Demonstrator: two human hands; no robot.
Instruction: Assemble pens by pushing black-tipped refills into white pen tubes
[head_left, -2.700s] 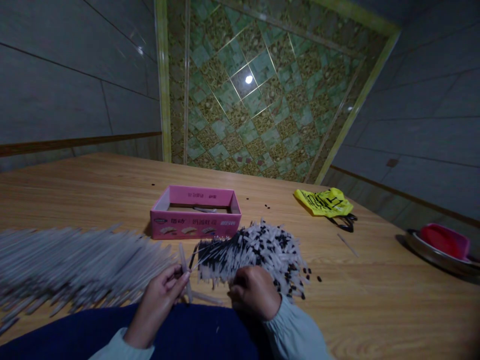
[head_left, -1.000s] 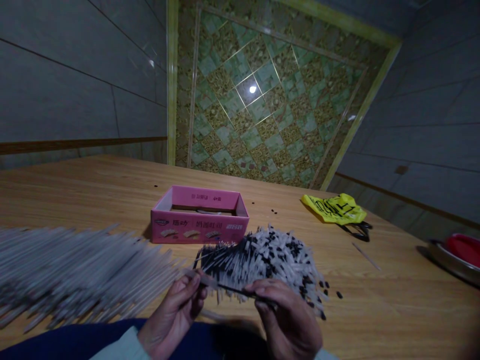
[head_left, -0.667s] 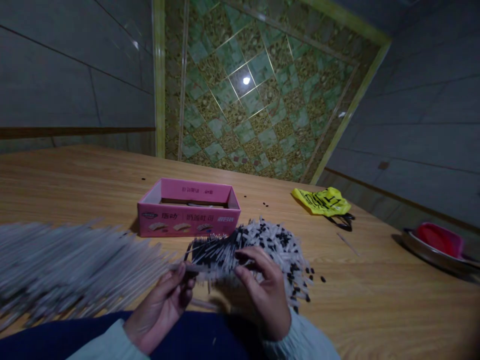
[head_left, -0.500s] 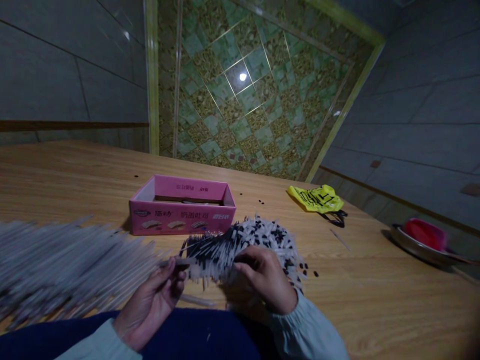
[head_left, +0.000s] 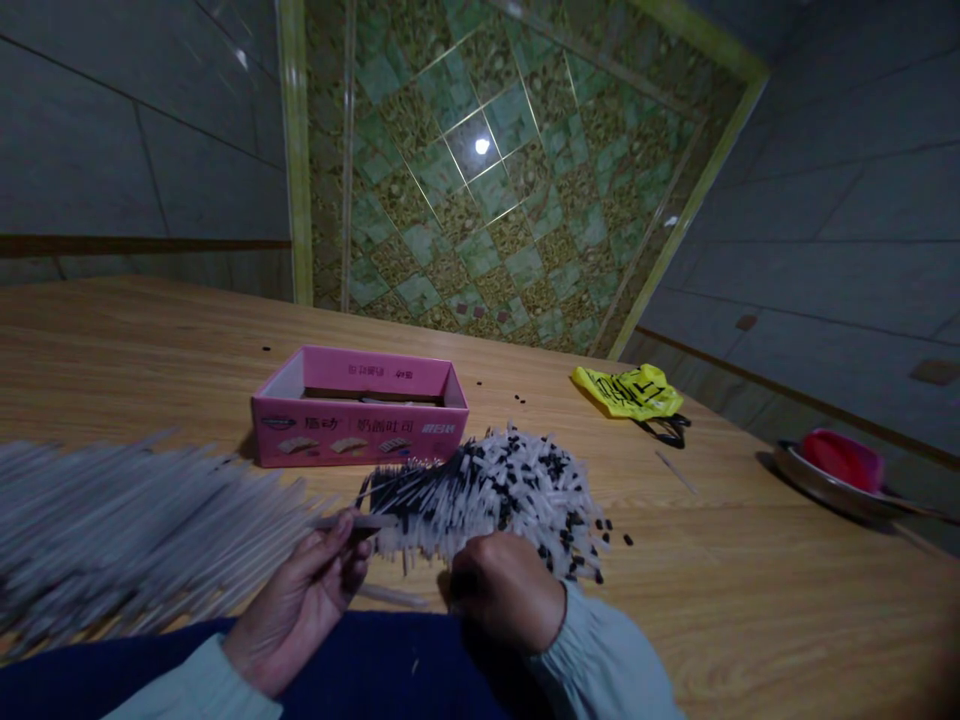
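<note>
My left hand (head_left: 304, 600) pinches a thin translucent plastic tube (head_left: 375, 521) between thumb and fingers, holding it roughly level above the table. Curled closed, my right hand (head_left: 514, 590) is low at the table's front edge, beside a heap of thin translucent tubes with black ends (head_left: 525, 490). Its fingertips are turned away, so anything in them is hidden. One loose tube (head_left: 391, 597) lies between the hands. To the left spreads a wide layer of long translucent tubes (head_left: 135, 530). Behind the heap stands an open pink cardboard box (head_left: 341, 435).
A yellow plastic bag (head_left: 630, 392) lies at the back right, with a stray tube (head_left: 676, 472) in front of it. Farther right is a metal pan (head_left: 814, 487) with a red container (head_left: 836, 460) in it. Small black pieces (head_left: 628, 540) are scattered about the wooden table (head_left: 750, 600).
My right hand has moved down and slightly left, from the heap toward the table's front edge, and its fingers have curled under. The left hand still holds its tube in about the same place.
</note>
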